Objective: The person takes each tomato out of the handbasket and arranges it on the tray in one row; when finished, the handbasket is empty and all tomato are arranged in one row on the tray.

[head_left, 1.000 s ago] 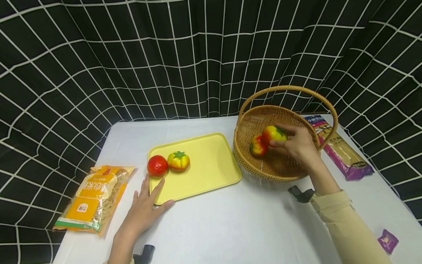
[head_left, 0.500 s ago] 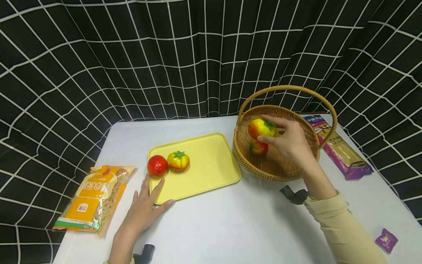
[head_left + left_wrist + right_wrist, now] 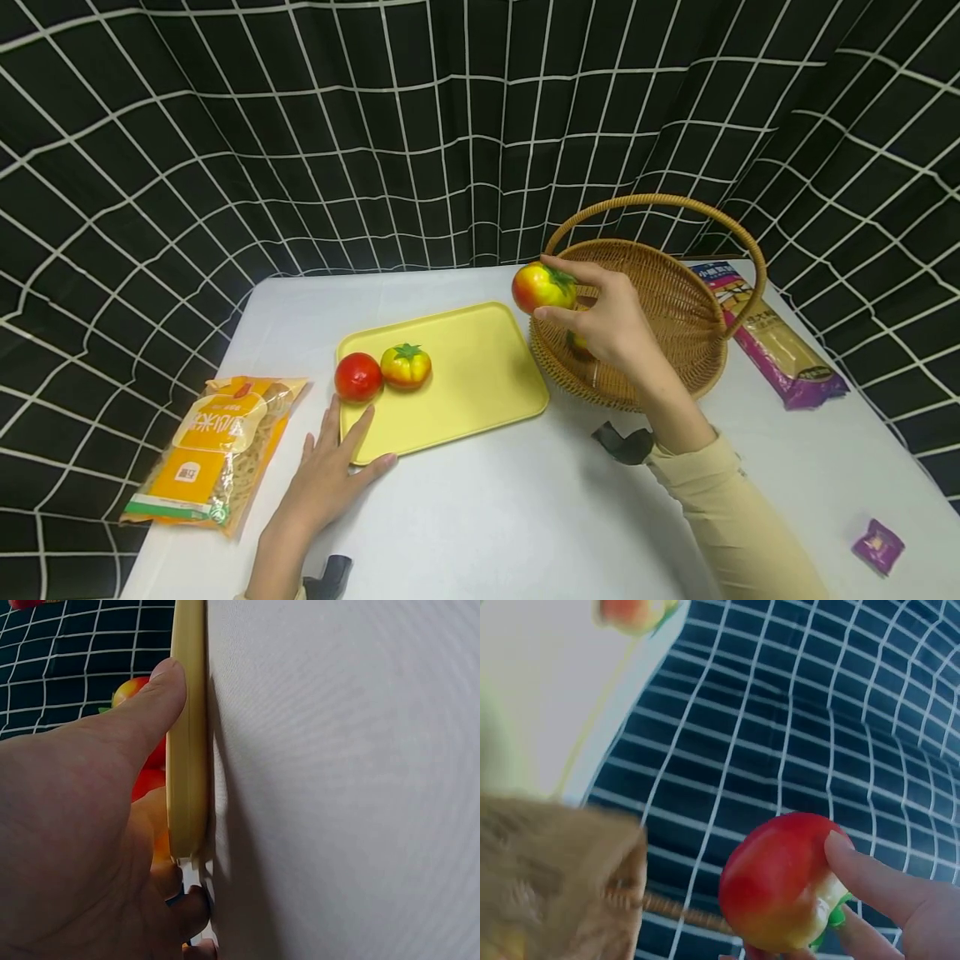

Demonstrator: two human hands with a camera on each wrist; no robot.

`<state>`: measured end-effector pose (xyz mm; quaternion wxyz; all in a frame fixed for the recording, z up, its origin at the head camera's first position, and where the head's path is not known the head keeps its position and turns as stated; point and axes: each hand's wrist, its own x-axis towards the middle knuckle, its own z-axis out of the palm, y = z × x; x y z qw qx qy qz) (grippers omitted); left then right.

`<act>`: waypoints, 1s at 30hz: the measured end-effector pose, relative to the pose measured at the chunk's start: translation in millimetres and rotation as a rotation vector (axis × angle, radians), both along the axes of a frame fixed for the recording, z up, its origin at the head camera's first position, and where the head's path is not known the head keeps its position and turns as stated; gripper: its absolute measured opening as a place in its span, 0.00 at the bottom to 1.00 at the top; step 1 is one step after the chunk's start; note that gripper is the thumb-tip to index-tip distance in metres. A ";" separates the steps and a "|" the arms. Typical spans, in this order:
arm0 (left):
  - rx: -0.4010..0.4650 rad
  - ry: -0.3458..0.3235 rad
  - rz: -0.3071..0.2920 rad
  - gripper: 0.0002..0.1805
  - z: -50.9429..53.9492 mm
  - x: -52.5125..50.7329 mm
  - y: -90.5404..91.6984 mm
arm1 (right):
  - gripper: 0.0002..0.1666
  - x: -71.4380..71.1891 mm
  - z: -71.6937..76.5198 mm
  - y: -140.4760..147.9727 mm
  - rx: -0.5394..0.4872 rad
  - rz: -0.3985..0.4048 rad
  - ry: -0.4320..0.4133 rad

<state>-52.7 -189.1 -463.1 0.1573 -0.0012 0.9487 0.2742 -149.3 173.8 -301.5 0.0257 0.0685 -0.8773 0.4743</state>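
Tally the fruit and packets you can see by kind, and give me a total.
Red fruit: 1
Red-and-yellow fruits: 3, one mostly hidden in the basket
Large packets: 2
Small purple packet: 1
Total: 7

At 8 o'clock in my head view, an orange bag [image 3: 213, 454] carries large white Chinese characters; I read 心米 among them, the rest uncertain. Its small white patch [image 3: 187, 472] bears characters too fine for me to resolve. At 3 o'clock, a long package [image 3: 783, 354] shows 小 as the first character on its blue end [image 3: 714, 270], and 大 on its gold section. At 4 o'clock, the purple packet [image 3: 879, 547] bears a pale mark, illegible at this resolution.
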 end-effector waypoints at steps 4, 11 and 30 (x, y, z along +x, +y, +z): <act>0.005 0.004 -0.012 0.51 -1.0 -0.1 -0.9 | 0.38 -2.1 -6.2 -19.3 -0.063 0.034 -0.015; 0.002 0.010 -0.019 0.51 -1.7 -0.6 -1.7 | 0.38 -6.7 -21.5 -50.7 -0.078 0.059 -0.016; 0.005 0.007 -0.019 0.51 4.5 1.2 -0.4 | 0.39 -23.2 -102.1 -100.9 0.014 -0.005 -0.094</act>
